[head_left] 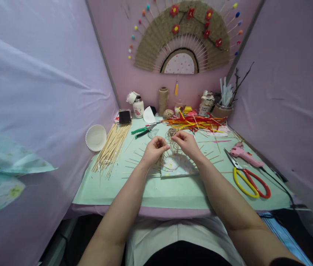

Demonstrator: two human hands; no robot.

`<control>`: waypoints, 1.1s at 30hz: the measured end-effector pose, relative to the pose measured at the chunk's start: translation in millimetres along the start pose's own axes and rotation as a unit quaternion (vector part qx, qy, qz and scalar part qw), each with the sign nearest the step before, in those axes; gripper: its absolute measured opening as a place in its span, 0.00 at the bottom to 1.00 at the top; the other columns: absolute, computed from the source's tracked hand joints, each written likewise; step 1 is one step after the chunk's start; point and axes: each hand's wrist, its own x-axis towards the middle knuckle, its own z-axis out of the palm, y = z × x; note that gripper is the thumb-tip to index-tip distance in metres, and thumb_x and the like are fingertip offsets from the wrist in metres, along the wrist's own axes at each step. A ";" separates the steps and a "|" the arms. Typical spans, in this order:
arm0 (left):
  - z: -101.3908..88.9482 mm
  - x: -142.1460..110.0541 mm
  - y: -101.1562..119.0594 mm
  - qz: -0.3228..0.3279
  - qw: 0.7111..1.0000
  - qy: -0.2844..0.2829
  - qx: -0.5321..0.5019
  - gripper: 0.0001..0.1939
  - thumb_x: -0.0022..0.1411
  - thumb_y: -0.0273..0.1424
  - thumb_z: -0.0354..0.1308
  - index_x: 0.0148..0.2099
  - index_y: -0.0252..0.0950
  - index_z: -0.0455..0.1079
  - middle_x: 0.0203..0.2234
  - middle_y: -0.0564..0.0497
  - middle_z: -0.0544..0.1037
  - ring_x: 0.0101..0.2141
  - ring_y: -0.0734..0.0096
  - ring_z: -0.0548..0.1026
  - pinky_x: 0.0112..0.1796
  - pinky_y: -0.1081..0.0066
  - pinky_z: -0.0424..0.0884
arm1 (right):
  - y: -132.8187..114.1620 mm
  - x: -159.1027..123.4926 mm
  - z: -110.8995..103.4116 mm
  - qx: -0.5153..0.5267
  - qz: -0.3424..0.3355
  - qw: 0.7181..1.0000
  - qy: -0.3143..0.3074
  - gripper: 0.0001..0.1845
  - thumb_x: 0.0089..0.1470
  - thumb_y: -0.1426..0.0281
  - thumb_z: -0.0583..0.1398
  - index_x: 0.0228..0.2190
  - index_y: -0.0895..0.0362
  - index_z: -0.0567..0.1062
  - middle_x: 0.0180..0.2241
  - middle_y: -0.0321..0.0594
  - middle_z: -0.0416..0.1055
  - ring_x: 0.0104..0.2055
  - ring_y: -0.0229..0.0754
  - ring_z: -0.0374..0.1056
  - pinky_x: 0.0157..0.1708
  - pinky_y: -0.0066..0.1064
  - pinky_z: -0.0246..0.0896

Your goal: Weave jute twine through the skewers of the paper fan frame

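Note:
A fan-shaped frame of thin bamboo sticks (213, 158) lies in front of me, its sticks spread to both sides. At its base sits a half-round piece of pale floral fabric (182, 167). Brown twine (172, 132) lies in loose loops over the middle sticks, between and behind my hands. My left hand (155, 150) is closed in a pinch above the left side of the frame, apparently on a strand of the twine. Close by, my right hand (186, 144) pinches the twine near its loops. The fingertips partly hide the strand.
Loose bamboo sticks (113, 146) and a white paper bowl (96, 137) are at left. Green-handled pliers (142, 130) lie behind. Red and yellow strips (198, 122) fill the back. Large scissors (246, 179) and a corded pink glue gun (246, 155) are at right.

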 end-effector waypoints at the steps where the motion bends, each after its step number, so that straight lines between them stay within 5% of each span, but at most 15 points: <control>1: 0.1 0.3 0.5 0.004 1.000 0.010 0.000 0.18 0.44 0.33 0.69 0.33 0.35 0.64 0.24 0.58 0.67 0.27 0.78 0.65 0.30 0.75 0.59 | 0.3 0.3 -0.4 0.005 -0.001 1.000 0.000 0.12 0.48 0.63 0.61 0.21 0.56 0.68 0.18 0.30 0.58 0.22 0.34 0.51 0.24 0.28 0.46; 26: 0.3 3.0 -3.2 0.035 0.990 0.085 0.102 0.10 0.51 0.31 0.62 0.33 0.35 0.65 0.25 0.55 0.68 0.27 0.77 0.65 0.30 0.74 0.61 | -1.8 -1.7 2.2 -0.004 -0.037 0.999 0.037 0.11 0.50 0.64 0.61 0.22 0.57 0.69 0.19 0.31 0.59 0.23 0.34 0.52 0.25 0.28 0.48; 33: 2.6 -1.5 2.9 0.038 0.990 0.039 0.129 0.08 0.53 0.32 0.60 0.31 0.35 0.63 0.23 0.57 0.64 0.25 0.78 0.61 0.27 0.75 0.58 | -0.5 -2.4 4.3 -0.010 -0.031 0.999 0.034 0.11 0.49 0.64 0.61 0.21 0.56 0.68 0.18 0.30 0.58 0.23 0.34 0.51 0.24 0.28 0.48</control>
